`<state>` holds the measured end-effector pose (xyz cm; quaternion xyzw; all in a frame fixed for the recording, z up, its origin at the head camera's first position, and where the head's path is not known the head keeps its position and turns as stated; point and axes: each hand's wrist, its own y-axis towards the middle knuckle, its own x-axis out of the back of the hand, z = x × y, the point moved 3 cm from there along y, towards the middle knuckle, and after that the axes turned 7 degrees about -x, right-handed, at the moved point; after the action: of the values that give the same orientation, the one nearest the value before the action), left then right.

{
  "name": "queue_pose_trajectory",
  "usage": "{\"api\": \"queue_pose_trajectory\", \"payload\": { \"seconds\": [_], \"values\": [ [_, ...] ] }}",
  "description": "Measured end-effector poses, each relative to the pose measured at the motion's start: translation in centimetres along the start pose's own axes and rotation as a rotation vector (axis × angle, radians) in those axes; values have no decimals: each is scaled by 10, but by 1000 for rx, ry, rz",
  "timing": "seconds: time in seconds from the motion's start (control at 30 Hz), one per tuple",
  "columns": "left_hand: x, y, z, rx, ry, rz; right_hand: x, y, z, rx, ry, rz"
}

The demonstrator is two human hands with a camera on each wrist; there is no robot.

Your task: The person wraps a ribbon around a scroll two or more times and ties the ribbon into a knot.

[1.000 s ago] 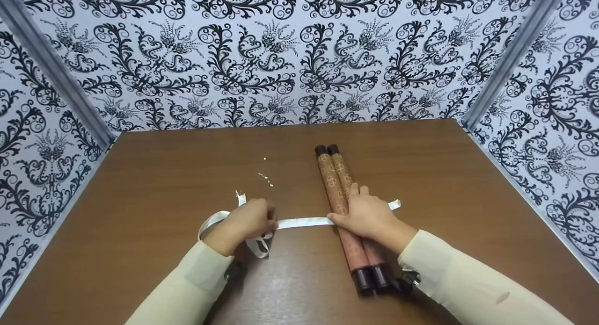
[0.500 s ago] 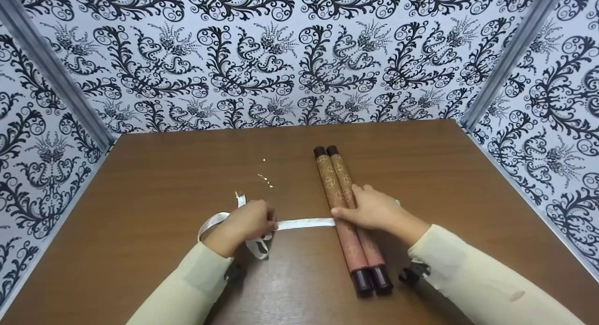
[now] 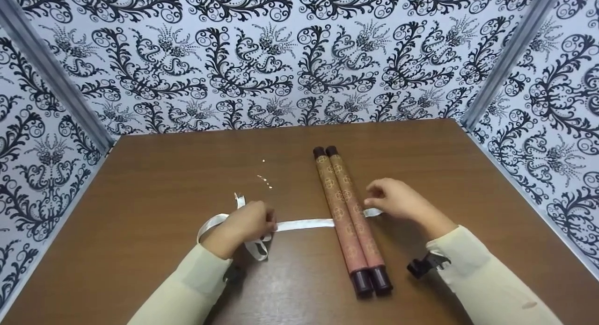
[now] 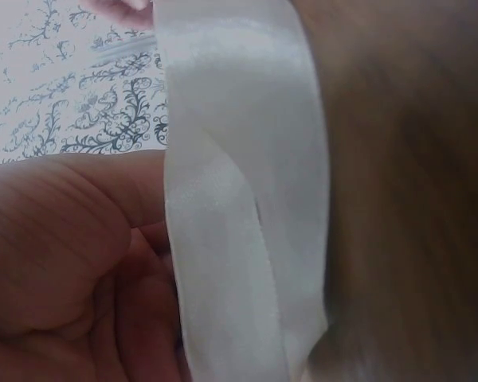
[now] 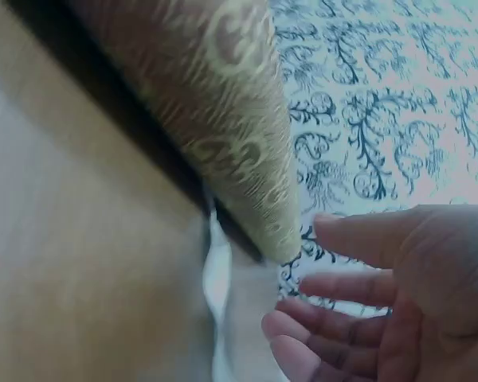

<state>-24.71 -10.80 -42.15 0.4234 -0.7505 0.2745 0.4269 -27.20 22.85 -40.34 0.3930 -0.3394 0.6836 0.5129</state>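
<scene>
Two rolls (image 3: 339,213) (image 3: 357,216) between the hands (image 3: 252,220) (image 3: 395,201)

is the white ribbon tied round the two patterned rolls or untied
Untied: the white ribbon passes under the two patterned rolls, coming out near the right hand; none of it crosses over them.

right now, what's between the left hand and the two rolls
In the head view, a stretch of white ribbon runs from the left hand to the rolls.

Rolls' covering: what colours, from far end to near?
The rolls' covering fades from golden brown to pink; best in the head view.
</scene>
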Motion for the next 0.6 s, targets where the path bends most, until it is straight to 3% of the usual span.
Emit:
{"api": "queue_pose_trajectory", "payload": {
  "seconds": [0.27, 0.43, 0.6],
  "values": [
    [-1, -1, 0, -18, -4, -6, -21, 2, -13, 121, 20, 42],
    [-1, 1, 0, -38, -11, -23, -23, 2, -14, 137, -53, 46],
    [2, 5, -2, -57, -49, -73, -21, 2, -13, 133, -24, 12]
  ]
}}
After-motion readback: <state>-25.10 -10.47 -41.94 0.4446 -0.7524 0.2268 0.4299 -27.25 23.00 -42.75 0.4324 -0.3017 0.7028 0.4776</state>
